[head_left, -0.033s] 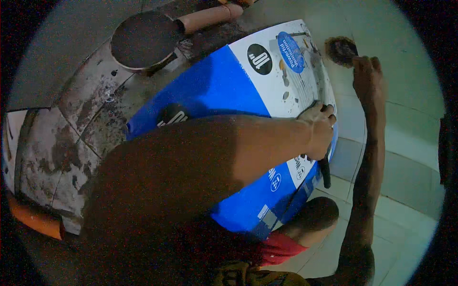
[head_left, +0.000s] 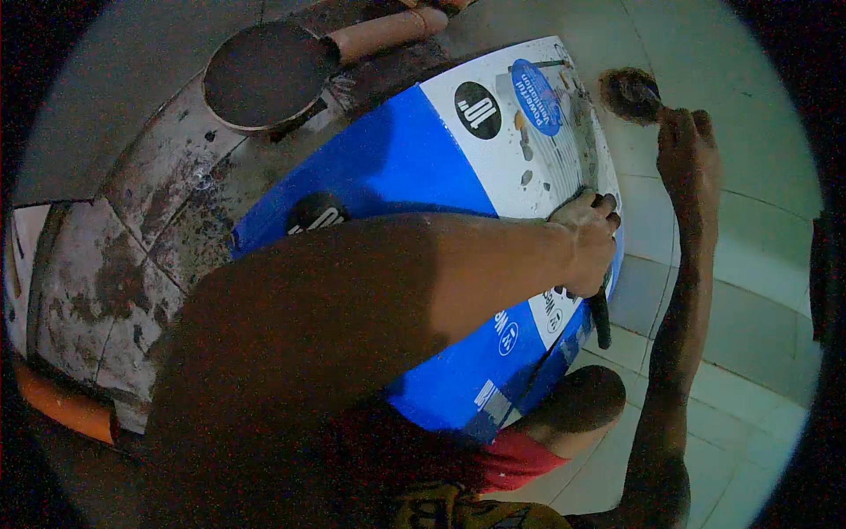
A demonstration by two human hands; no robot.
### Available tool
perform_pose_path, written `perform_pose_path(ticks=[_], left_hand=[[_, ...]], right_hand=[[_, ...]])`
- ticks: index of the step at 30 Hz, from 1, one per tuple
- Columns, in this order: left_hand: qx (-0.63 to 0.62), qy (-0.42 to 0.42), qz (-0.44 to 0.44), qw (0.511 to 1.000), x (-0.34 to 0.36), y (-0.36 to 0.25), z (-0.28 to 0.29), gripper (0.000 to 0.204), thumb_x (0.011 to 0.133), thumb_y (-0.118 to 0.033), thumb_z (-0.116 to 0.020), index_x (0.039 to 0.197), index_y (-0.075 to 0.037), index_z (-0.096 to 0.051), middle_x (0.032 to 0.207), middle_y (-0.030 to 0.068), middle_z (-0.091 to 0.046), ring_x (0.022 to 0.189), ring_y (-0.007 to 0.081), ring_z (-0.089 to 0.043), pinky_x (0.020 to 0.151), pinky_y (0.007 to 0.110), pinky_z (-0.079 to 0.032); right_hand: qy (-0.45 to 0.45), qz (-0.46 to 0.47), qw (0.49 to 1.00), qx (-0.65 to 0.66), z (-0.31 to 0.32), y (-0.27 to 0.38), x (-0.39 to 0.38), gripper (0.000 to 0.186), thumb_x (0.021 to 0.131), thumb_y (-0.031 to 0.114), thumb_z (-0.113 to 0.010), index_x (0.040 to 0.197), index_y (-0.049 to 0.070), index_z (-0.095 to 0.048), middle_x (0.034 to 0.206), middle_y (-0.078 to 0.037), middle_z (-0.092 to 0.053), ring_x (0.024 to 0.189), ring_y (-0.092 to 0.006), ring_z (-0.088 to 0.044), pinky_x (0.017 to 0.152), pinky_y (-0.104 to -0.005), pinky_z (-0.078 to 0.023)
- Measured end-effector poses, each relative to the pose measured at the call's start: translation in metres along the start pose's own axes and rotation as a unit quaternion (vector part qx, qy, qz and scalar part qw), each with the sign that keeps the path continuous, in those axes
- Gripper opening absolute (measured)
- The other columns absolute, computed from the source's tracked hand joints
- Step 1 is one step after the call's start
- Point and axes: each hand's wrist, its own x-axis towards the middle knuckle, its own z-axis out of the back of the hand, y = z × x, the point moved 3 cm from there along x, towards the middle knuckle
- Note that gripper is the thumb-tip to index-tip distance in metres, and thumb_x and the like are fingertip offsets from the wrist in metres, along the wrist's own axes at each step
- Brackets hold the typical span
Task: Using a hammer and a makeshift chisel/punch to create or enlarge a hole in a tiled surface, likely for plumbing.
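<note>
My left hand (head_left: 586, 242) rests over the right edge of a blue and white printed cardboard sheet (head_left: 441, 150). Its fingers are curled round a tool whose dark handle (head_left: 600, 319) sticks out below the fist; the rest is hidden. Over the tiled floor, my right hand (head_left: 690, 150) is closed, fingertips pinched at the rim of a small round dark bowl-like thing (head_left: 630, 93). Something thin seems to run from the bowl to these fingers, too blurred to name. Dark smears and small bits (head_left: 526, 150) lie on the white part of the cardboard.
Beyond the cardboard's left side stand a round dark-topped disc or pan (head_left: 267, 78) and a brownish tube (head_left: 388, 35). Stained tiles or boards (head_left: 132, 282) lie at the left, with an orange tube (head_left: 66, 401) near the lower left. My bent knee (head_left: 586, 401) is close to the cardboard's near edge.
My right hand has shifted slightly to the right and nearer to me, beside the bowl. The left hand and the cardboard look almost unmoved.
</note>
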Motion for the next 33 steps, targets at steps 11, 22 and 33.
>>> perform_pose_path(ticks=[11, 22, 33], left_hand=[[0.012, -0.067, -0.002, 0.998, 0.001, -0.005, -0.003, 0.045, 0.080, -0.040, -0.052, 0.102, -0.003, -0.065, 0.114, 0.0161, -0.055, 0.117, 0.0343, -0.043, 0.094, 0.053, -0.036], [-0.007, -0.032, 0.002, 0.999, -0.001, -0.006, -0.001, 0.046, 0.079, -0.036, -0.055, 0.112, -0.005, -0.066, 0.127, 0.0138, -0.053, 0.124, 0.0293, -0.040, 0.100, 0.045, -0.032], [0.022, -0.044, -0.015, 0.999, 0.001, -0.002, -0.009, 0.045, 0.080, -0.036, -0.051, 0.107, -0.003, -0.064, 0.118, 0.0167, -0.054, 0.116, 0.0340, -0.043, 0.094, 0.051, -0.037]], right_hand=[[-0.114, 0.057, 0.992, 0.005, -0.001, -0.019, -0.019, 0.022, 0.084, 0.010, -0.057, 0.106, 0.011, -0.057, 0.084, -0.019, -0.060, 0.074, -0.0403, -0.062, 0.057, -0.0488, -0.052], [-0.096, -0.038, 0.992, 0.071, -0.030, -0.006, -0.012, 0.015, 0.086, 0.018, -0.057, 0.095, 0.006, -0.057, 0.087, -0.017, -0.057, 0.071, -0.0424, -0.058, 0.060, -0.0513, -0.049], [0.048, -0.078, 0.996, -0.012, -0.048, 0.004, 0.010, 0.018, 0.086, 0.005, -0.051, 0.101, 0.007, -0.060, 0.106, -0.014, -0.058, 0.090, -0.0346, -0.057, 0.078, -0.0410, -0.052]])
